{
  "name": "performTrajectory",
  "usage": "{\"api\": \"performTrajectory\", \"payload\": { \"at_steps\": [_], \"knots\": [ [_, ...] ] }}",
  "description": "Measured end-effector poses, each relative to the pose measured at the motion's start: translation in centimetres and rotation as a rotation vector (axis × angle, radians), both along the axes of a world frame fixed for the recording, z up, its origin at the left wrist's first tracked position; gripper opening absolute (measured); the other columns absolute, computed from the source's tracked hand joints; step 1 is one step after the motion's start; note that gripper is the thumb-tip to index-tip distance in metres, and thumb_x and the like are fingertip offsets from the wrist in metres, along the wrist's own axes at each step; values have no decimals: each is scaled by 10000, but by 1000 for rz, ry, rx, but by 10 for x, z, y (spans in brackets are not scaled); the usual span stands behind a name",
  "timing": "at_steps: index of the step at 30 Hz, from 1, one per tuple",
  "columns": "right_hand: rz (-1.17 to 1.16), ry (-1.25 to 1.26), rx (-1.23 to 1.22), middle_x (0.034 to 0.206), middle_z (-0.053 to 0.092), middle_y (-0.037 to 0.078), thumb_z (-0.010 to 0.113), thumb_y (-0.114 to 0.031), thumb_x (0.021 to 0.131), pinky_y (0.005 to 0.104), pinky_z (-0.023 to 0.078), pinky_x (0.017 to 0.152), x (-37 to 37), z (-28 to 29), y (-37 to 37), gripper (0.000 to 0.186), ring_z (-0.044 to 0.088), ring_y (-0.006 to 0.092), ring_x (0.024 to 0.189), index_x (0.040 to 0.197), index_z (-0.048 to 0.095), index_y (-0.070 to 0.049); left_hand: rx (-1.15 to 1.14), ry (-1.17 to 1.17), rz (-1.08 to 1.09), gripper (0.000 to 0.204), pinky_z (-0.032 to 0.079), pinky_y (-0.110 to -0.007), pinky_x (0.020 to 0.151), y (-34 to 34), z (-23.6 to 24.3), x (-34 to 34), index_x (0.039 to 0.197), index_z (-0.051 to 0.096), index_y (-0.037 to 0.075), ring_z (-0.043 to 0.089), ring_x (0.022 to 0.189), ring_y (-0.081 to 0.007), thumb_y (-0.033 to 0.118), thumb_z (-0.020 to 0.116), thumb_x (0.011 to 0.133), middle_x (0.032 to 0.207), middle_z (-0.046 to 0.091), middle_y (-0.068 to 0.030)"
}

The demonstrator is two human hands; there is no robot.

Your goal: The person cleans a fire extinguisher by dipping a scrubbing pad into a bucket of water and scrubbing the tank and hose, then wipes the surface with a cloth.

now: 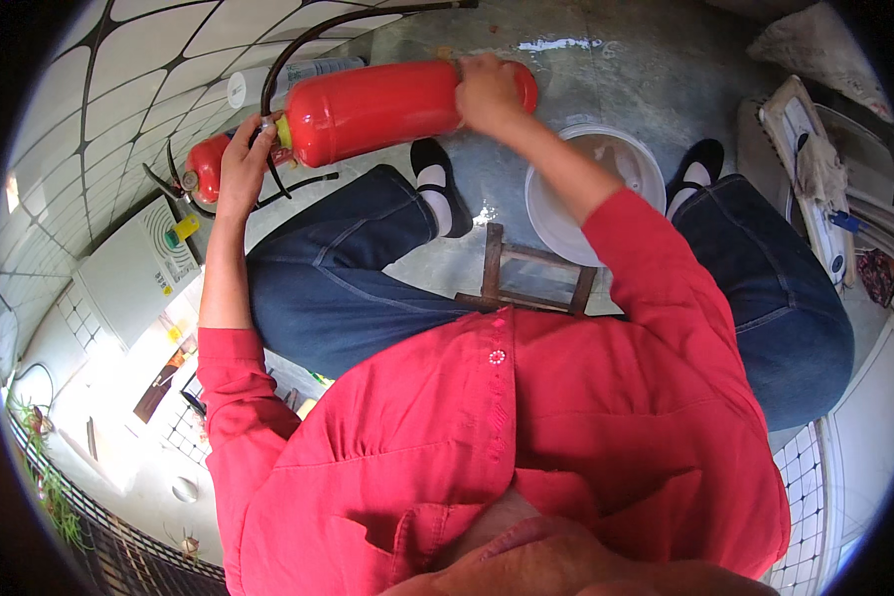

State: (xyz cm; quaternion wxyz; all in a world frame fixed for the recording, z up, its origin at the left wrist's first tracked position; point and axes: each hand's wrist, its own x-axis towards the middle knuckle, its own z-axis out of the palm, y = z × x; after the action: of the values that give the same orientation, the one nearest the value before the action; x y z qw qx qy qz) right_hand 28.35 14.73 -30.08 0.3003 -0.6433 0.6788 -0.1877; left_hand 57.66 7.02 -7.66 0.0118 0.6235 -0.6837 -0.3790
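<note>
A large red fire extinguisher (377, 111) is held on its side in front of me, its valve end to the left and its base to the right. My left hand (243, 159) grips its neck and valve. Around the cylinder near the base, my right hand (489, 94) is curled; part of its fingers lies out of sight behind it. From the valve a black hose (333, 24) arcs up and off to the right. A second, smaller red extinguisher (205, 165) sits just beyond my left hand.
Below my right forearm stands a white bucket (649, 169), near a small wooden stool frame (491, 260). A white canister (251, 87) lies behind the cylinder by the tiled wall (149, 60). Cardboard-like white box (134, 273) at left; assorted white panels (800, 149) lean at right. The floor looks wet.
</note>
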Motion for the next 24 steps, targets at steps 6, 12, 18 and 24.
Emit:
{"api": "performTrajectory", "payload": {
  "at_steps": [6, 12, 18, 24],
  "knots": [
    [31, 294, 344, 1276, 583, 143, 534, -224, 901, 495, 432, 957, -46, -49, 6, 358, 506, 350, 1194, 1190, 681, -71, 2, 37, 28, 314, 477, -229, 825, -1, -4, 5, 1257, 587, -4, 568, 919, -83, 204, 497, 1039, 1004, 616, -16],
    [-27, 296, -5, 1280, 568, 197, 497, -160, 914, 495, 473, 856, 16, 8, 24, 452, 509, 373, 1169, 1318, 563, 31, 115, 147, 196, 319, 470, -235, 838, -8, -11, 3, 1234, 598, -5, 580, 931, -87, 229, 497, 1042, 1020, 632, -21],
    [-97, 393, 241, 1305, 528, 227, 503, -139, 907, 554, 448, 890, -24, -65, 11, 521, 525, 380, 1121, 1380, 447, 71, 88, 75, 259, 321, 453, -226, 832, -8, -7, 3, 1205, 626, 1, 569, 912, -82, 245, 503, 1037, 997, 629, -10],
    [-176, 50, -42, 1299, 543, 231, 506, -137, 894, 494, 466, 889, 27, 37, 18, 462, 528, 377, 1121, 1318, 522, 45, 117, 108, 312, 320, 495, -231, 791, -11, -13, 5, 1214, 621, 8, 577, 864, -76, 245, 502, 1035, 969, 627, -12]
  ]
}}
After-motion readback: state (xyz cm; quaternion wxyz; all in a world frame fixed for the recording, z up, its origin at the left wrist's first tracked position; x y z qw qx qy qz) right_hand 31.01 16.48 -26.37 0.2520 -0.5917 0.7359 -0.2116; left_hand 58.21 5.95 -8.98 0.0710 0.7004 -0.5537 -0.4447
